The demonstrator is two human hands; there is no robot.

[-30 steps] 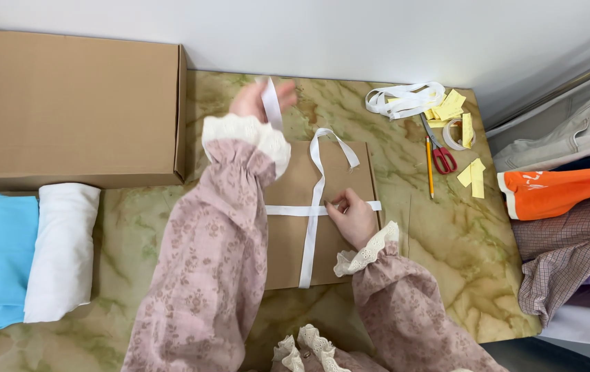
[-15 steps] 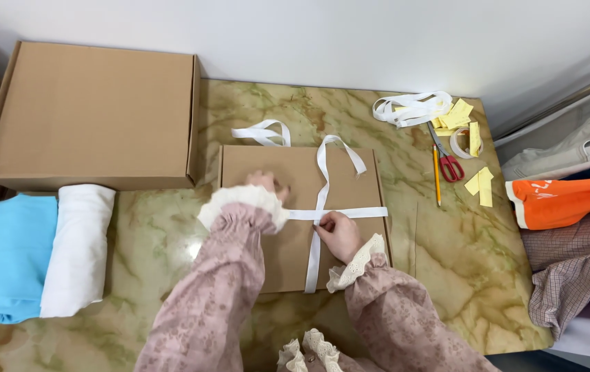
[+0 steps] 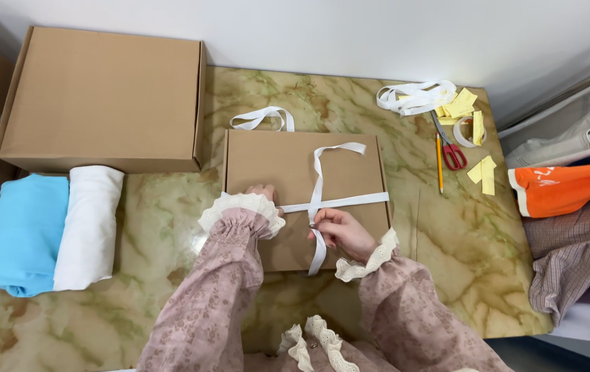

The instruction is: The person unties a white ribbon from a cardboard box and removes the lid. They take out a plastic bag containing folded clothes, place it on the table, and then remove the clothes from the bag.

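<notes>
A flat brown cardboard box (image 3: 307, 196) lies in the middle of a green-marbled bench (image 3: 171, 227), crossed by a white ribbon (image 3: 336, 202) that runs both ways over its lid. The right hand (image 3: 342, 230) pinches the ribbon where the two bands meet, apparently to hold the crossing taut, while the left hand (image 3: 262, 193) rests on the box's left part, mostly hidden under a lace cuff (whether its fingers are spread or curled cannot be told); it seems to steady the box. A loose ribbon loop trails off the box's far edge. To the left sit a larger closed carton (image 3: 102, 96) and, nearer, a folded blue cloth (image 3: 23, 238) touching a rolled white cloth (image 3: 88, 234). At the far right lie more ribbon (image 3: 415, 96), yellow paper scraps (image 3: 460, 105), red-handled scissors (image 3: 450, 148), a pencil (image 3: 439, 162) and a tape roll (image 3: 467, 131), with stacked clothes (image 3: 571, 186) beyond the bench edge. Nothing crowds the box.
</notes>
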